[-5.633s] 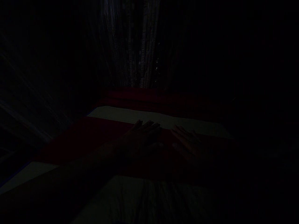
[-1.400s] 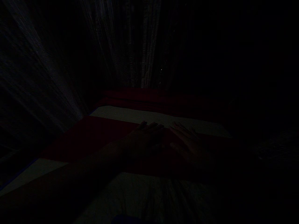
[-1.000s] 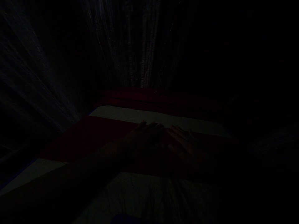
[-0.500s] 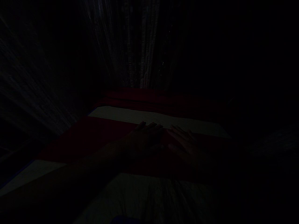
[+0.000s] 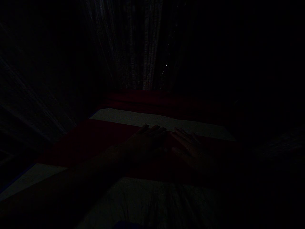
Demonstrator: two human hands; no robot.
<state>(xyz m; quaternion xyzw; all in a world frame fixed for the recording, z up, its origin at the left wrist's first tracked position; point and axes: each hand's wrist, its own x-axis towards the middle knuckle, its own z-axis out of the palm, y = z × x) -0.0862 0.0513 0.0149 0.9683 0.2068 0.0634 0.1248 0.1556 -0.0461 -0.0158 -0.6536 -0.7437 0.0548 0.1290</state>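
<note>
Dim room, curtain [image 5: 140,63] behind. Left hand [image 5: 149,141] and right hand [image 5: 190,148] flat, fingers spread, gripping nothing, pressing red cloth [image 5: 90,140] across pale sheet [image 5: 152,121]. Probably soft, light; best pinched at edges.

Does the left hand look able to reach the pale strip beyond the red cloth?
Probably yes: the left hand lies flat on the red cloth, fingertips near the pale strip, nothing visible between.
</note>
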